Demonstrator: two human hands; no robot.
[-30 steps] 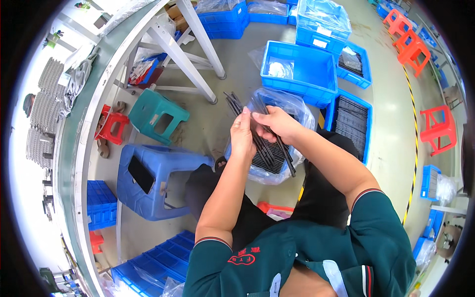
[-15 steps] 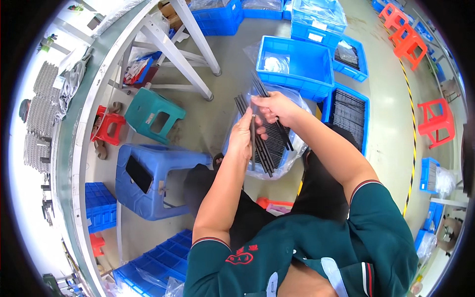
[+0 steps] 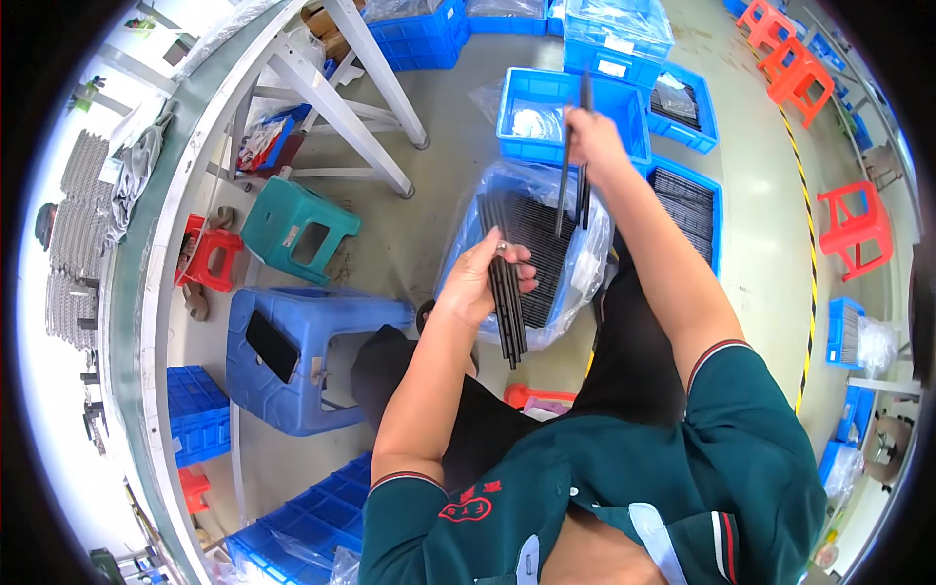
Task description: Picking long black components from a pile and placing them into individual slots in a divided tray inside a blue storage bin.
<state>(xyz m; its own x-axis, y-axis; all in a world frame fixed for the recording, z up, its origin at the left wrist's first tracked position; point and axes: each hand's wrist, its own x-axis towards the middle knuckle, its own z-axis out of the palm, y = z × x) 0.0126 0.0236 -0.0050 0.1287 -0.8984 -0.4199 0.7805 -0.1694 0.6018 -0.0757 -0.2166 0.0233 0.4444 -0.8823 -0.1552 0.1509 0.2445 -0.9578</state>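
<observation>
My left hand is closed around a bundle of thin black rods. It is just over the near left part of a plastic-lined blue bin, where rows of similar black rods lie. Farther forward and to the right, my right hand grips a few more black rods, which stand nearly upright. Their lower ends hang above the lined bin, while the hand overlaps the near wall of another blue bin. The fingertips of the right hand are partly hidden.
A clear plastic bag lies in the farther blue bin. To its right, blue bins hold more black rods. On my left are a blue stool with a phone on it, a green stool and a workbench.
My right hand has moved forward and right, away from the left, carrying a few rods. My left hand has lowered slightly, still holding its bundle, and more of the lined bin shows.
</observation>
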